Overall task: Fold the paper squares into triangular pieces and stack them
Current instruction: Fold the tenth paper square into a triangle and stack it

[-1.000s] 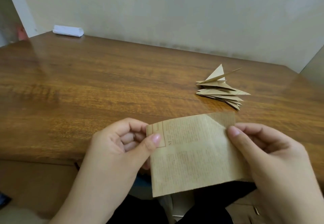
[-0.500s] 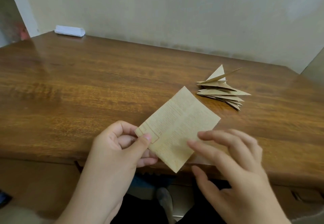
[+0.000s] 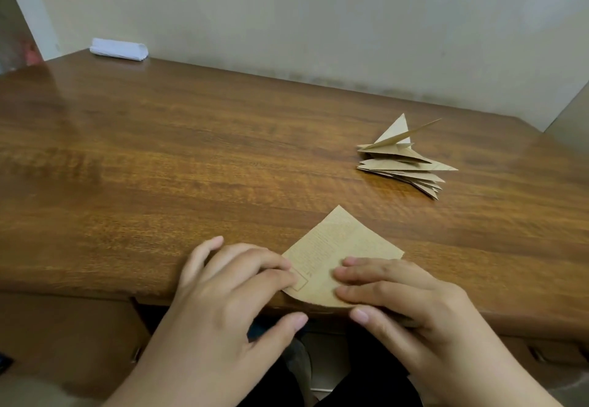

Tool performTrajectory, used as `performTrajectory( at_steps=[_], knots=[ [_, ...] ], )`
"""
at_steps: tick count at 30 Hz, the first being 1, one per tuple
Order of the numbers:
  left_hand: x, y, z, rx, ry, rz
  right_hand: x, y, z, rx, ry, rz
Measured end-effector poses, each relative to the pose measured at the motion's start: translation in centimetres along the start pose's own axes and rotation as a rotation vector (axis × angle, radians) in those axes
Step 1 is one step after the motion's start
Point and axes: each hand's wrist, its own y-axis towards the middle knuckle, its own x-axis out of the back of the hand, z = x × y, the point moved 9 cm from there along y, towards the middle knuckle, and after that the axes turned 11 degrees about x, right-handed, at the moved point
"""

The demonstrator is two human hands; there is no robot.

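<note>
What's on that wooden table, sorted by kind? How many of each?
Paper square being folded, pressed by both hands: 1
Pile of folded triangular pieces: 1 pile; the pieces overlap too much to count
White roll-shaped bundle at the far corner: 1
Hands: 2, left hand and right hand
Total: 3 things on the table, plus 2 hands

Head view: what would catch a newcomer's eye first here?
Both hands, the left hand and right hand, press flat on a tan paper square at the near edge of the wooden table. Beyond it to the right sits a messy stack of folded triangles, and a white roll lies at the far left corner.
</note>
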Motion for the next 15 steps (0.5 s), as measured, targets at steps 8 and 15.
performTrajectory(
  at_steps=[8, 15],
  knots=[
    [1.1, 0.9, 0.3, 0.237, -0.037, -0.231, 0.6, 1.6, -2.7, -0.424, -0.014, -0.06],
    [0.9, 1.9, 0.3, 0.326, 0.144, -0.262, -0.2, 3.9, -4.0, -0.53, -0.242, 0.039]
  ],
)
